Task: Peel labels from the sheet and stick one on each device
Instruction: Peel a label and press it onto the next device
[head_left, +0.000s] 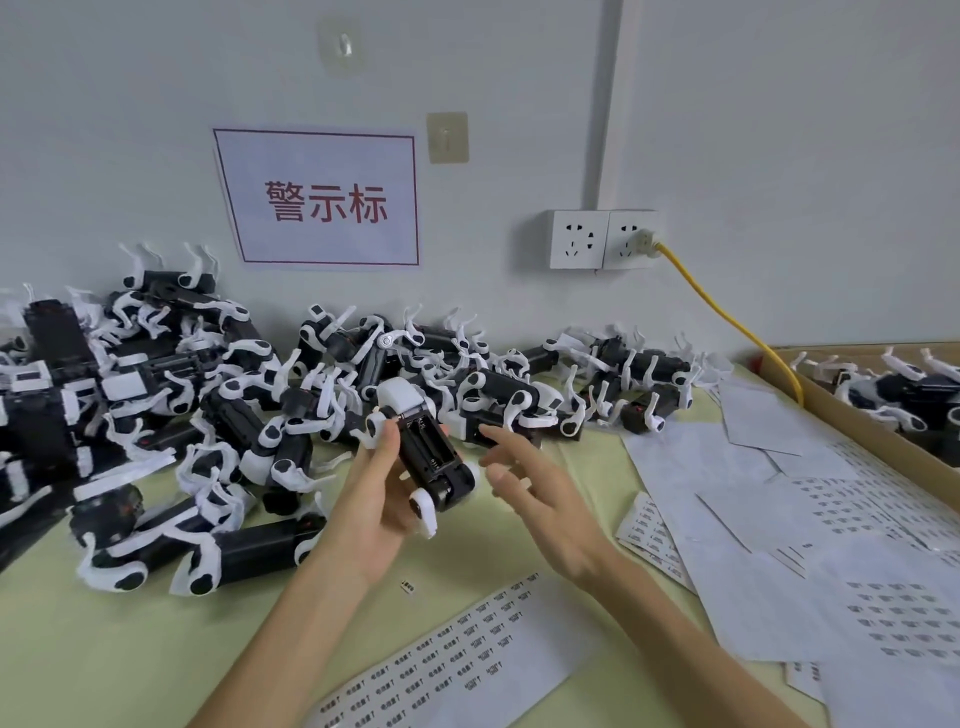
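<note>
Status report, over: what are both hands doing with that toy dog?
Left hand grips toy dog, underside up. Right hand open, just beside it. Label sheet lies nearby, untouched. Nothing blocking.

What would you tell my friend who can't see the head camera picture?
A left hand grips a black-and-white plastic robot dog, belly up, while the open right hand hovers beside it. A white paper label sheet lies nearer on the pale green table, and many similar dogs are piled behind.

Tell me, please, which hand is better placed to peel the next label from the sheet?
Probably the right hand: it is open and holds nothing, and the label sheet lies near it. The left hand has its grip on the device.
</note>
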